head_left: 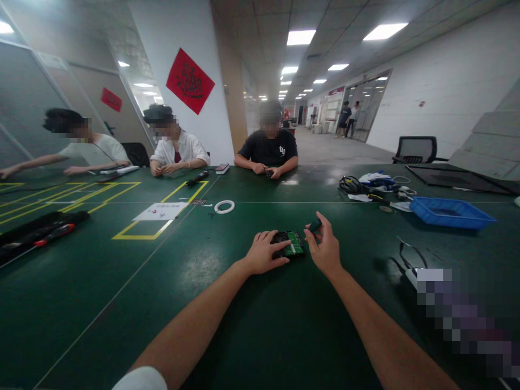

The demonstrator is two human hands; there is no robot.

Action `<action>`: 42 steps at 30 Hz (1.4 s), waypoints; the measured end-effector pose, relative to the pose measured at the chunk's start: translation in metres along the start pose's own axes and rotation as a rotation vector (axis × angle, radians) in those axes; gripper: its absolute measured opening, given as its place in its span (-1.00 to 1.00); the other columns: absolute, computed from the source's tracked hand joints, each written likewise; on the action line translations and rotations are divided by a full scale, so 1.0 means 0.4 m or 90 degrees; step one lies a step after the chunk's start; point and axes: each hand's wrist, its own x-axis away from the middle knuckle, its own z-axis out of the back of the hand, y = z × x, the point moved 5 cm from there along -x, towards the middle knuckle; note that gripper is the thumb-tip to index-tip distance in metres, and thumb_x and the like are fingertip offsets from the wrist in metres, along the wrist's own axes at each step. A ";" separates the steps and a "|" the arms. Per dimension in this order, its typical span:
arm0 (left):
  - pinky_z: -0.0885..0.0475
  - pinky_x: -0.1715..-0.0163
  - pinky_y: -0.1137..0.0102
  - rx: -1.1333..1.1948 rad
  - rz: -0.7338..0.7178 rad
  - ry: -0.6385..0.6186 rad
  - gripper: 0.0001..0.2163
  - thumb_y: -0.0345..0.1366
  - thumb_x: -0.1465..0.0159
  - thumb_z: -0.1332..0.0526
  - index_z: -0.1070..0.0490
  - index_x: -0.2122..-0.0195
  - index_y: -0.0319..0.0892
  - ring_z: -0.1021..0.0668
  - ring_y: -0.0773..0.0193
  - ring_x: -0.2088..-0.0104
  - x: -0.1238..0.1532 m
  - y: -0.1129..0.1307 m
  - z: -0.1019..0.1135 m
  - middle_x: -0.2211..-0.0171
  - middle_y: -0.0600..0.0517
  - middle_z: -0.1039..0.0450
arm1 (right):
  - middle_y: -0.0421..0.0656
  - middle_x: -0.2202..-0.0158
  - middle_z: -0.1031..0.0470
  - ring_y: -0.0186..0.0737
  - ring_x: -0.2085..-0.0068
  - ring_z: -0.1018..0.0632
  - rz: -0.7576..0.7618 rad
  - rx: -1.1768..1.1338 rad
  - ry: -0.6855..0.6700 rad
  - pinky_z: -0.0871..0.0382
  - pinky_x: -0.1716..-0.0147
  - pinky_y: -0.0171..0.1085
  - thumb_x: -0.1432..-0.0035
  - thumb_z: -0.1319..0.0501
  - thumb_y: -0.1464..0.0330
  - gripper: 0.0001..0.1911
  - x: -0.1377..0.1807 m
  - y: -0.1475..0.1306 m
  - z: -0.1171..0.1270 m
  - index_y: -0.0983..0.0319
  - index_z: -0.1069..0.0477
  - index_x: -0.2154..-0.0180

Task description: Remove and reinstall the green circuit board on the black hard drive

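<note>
A small hard drive (296, 246), dark-cased with a green circuit board facing up, lies flat on the green table in front of me. My left hand (264, 253) holds it from the left, index finger across the board, thumb along the near edge and the other fingers over the far side. Pinched between thumb and fingers of my right hand (325, 246) is a screwdriver (314, 225) with a dark handle. Its thin shaft slants down left to the board's right part; where exactly the tip sits is too small to tell.
A white tape roll (225, 207) and a paper sheet (160, 211) lie ahead to the left. Screwdrivers sit in a black case (40, 233) at far left. On the right are a blue tray (450, 212), cables (352, 185) and a blurred-out object (463, 314). Several people sit across.
</note>
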 end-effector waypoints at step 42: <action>-0.11 -0.20 -0.10 0.000 0.003 -0.004 -0.41 0.19 -0.26 -0.21 -0.27 -0.30 0.26 -0.21 -0.20 -0.25 0.002 0.003 0.004 -0.35 -0.07 -0.06 | 0.04 0.01 -0.48 -0.06 0.17 -0.57 0.142 0.203 0.085 -0.55 0.12 0.00 -0.31 -0.18 0.21 -0.48 0.002 -0.032 -0.011 0.20 -0.17 -0.23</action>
